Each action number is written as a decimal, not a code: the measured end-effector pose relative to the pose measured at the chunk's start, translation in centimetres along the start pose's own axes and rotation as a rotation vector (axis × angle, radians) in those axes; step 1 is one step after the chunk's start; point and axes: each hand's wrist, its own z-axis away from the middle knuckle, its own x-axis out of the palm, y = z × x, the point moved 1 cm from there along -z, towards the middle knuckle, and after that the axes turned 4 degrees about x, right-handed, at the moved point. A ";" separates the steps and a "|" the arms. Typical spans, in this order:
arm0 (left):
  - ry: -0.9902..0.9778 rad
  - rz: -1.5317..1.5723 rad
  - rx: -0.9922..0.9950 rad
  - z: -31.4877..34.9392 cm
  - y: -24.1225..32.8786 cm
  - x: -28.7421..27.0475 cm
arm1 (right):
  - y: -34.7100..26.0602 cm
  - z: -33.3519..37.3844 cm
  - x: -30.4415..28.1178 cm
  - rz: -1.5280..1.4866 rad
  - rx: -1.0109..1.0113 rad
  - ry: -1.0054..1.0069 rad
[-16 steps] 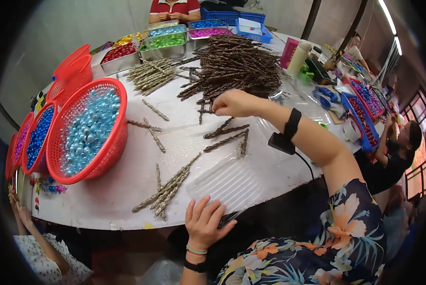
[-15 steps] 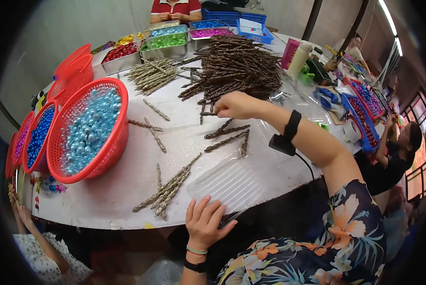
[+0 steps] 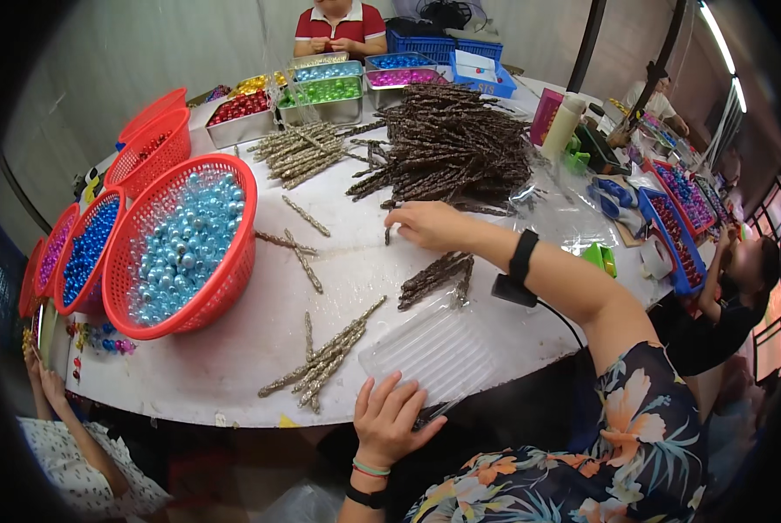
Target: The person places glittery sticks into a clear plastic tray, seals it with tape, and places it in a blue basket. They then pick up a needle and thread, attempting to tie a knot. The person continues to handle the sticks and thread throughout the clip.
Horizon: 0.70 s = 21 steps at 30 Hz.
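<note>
My feed is one head view, left fisheye, upright, looking down and forward from above and behind the fingers (image 3: 383,397). Right hand (image 3: 430,225) near frame centre, left hand (image 3: 394,427) below it. I'm near enough to get both hands whole; table (image 3: 190,375) spreads around the fingers, wall (image 3: 190,44) far beyond them, straight edges bending toward the rim.

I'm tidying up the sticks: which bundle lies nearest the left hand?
The small gold bundle, left of the clear ribbed tray; the gold pile, large brown pile and small brown bundle lie farther back.

red basket (image 3: 232,270), pale blue beads (image 3: 186,248)
</note>
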 end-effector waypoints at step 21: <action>-0.021 -0.010 0.004 0.1 0.0 0.0 | -0.7 4.0 -6.3 0.260 0.227 -0.371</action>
